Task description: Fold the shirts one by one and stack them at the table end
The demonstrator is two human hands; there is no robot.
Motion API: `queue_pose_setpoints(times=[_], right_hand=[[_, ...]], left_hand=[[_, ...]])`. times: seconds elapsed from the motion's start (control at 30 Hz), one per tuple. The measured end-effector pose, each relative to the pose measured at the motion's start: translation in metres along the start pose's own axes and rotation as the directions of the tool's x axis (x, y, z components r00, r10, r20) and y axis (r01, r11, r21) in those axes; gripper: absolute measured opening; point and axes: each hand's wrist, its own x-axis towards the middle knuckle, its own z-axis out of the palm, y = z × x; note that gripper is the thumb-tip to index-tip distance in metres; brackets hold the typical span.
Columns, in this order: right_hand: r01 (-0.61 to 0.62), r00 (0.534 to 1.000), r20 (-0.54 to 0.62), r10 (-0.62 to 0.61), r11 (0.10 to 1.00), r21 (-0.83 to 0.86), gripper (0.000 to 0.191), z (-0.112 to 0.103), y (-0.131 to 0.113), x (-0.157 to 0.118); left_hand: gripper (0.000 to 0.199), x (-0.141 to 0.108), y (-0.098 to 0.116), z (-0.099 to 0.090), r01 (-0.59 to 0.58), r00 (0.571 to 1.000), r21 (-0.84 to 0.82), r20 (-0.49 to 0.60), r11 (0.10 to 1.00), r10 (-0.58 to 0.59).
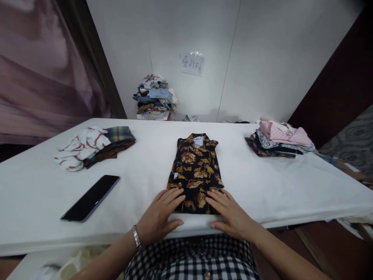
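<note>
A black shirt with yellow and brown flowers (pixel 198 165) lies folded in front of me, its collar pointing away. My left hand (pixel 161 212) rests on the shirt's lower left edge, fingertips on the cloth and thumb apart on the table side. Across from it, my right hand (pixel 229 214) lies on the lower right edge with its fingers spread in the same way. Neither hand grips the cloth.
On the white-covered table (pixel 140 171) a black phone (pixel 91 197) lies at the left. Behind it is a loose clothes heap (pixel 93 146). At the right sits a folded clothes stack (pixel 279 138). A taller clothes pile (pixel 155 97) stands beyond the far edge, by the wall.
</note>
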Motion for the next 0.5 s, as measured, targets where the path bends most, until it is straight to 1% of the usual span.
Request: queue_pose_setpoints(times=[0.03,0.07,0.1,0.17,0.27,0.33,0.4,0.5], right_hand=[[-0.013,0.998,0.065,0.013,1.000,-0.001,0.071,0.002,-0.002,-0.001],[-0.039,0.994,0.105,0.039,0.999,-0.003,0.071,0.004,-0.002,-0.002],[-0.059,0.990,0.127,0.059,0.998,-0.003,0.071,0.005,-0.002,-0.003],[-0.061,0.988,0.142,0.059,0.998,0.012,0.067,0.005,0.002,-0.003],[-0.036,0.994,0.106,0.033,0.999,0.035,0.061,0.005,0.011,-0.002],[-0.029,0.998,0.065,0.027,0.999,0.027,0.059,0.005,0.016,0.001],[-0.008,0.999,0.031,0.008,1.000,0.012,0.054,0.005,0.018,0.004],[0.042,0.999,-0.002,-0.042,0.999,0.025,0.050,0.003,0.015,0.004]], left_hand=[[0.061,-0.002,-0.001,0.001,-0.023,0.999,0.002,0.049,1.000,0.023],[0.061,-0.004,-0.003,0.002,-0.024,0.997,0.007,0.079,1.000,0.023],[0.061,-0.005,-0.006,0.002,-0.013,0.996,0.016,0.093,1.000,0.012],[0.064,-0.005,-0.012,0.004,0.012,0.995,0.041,0.093,0.999,-0.016],[0.065,0.001,-0.019,0.007,0.020,0.996,0.076,0.084,0.997,-0.027],[0.059,0.006,-0.020,0.008,0.021,0.996,0.088,0.086,0.996,-0.029],[0.052,0.010,-0.019,0.006,0.024,0.995,0.093,0.090,0.995,-0.032],[0.051,0.009,-0.014,-0.001,0.019,0.996,0.067,0.090,0.998,-0.025]])
